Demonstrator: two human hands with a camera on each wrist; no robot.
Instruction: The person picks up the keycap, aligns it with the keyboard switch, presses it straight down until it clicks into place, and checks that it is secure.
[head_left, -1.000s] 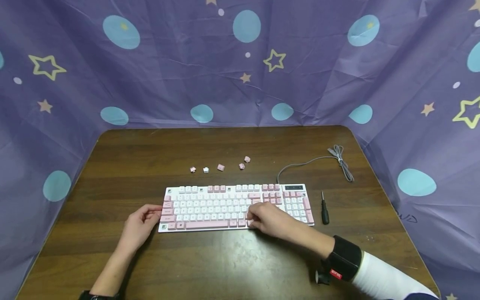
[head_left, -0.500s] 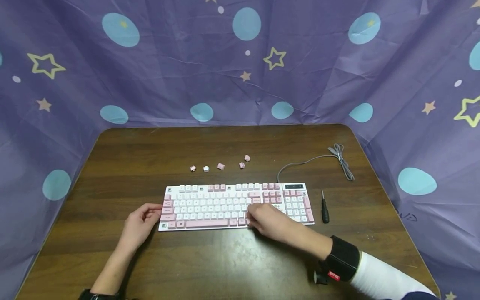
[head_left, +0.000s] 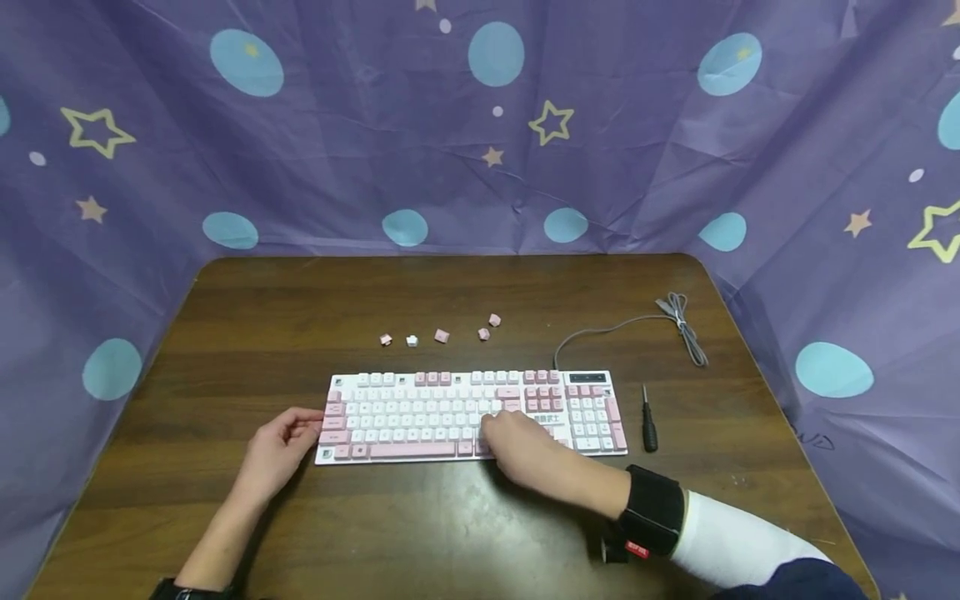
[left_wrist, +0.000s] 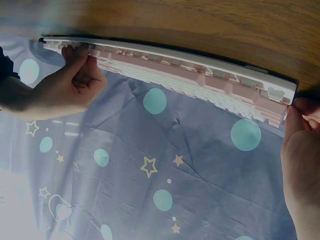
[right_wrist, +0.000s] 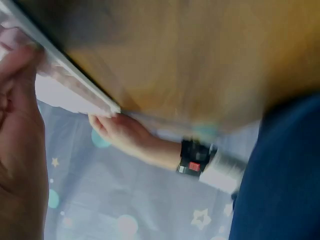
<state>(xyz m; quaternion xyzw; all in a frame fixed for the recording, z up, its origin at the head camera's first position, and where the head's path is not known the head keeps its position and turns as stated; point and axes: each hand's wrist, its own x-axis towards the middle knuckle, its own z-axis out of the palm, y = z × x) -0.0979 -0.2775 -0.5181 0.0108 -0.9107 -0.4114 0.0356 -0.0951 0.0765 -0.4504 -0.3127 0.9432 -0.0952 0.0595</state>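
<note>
A white and pink keyboard [head_left: 420, 421] lies across the table. My left hand [head_left: 279, 450] pinches its left edge between thumb and fingers, seen also in the left wrist view, where that hand [left_wrist: 302, 160] is at the right. My right hand [head_left: 521, 450] has curled fingers at the front row, right of the space bar [head_left: 412, 451]. In the right wrist view its thumb [right_wrist: 25, 57] lies against the pink keycaps [right_wrist: 12, 37]; it appears to pinch one, though the fingertips are mostly hidden. Sockets without caps show, including at the front left corner [head_left: 327, 453].
Several loose keycaps [head_left: 442, 336], pink and one white, lie behind the keyboard. A grey USB cable [head_left: 611, 327] runs to a tied bundle [head_left: 681, 325] at the back right. A black screwdriver [head_left: 649, 427] lies right of the keyboard. A purple curtain [head_left: 450, 183] hangs behind the table.
My right hand has shifted slightly left along the front row, uncovering keys and printed characters right of it. The left hand still holds the left edge. Loose keycaps have not moved.
</note>
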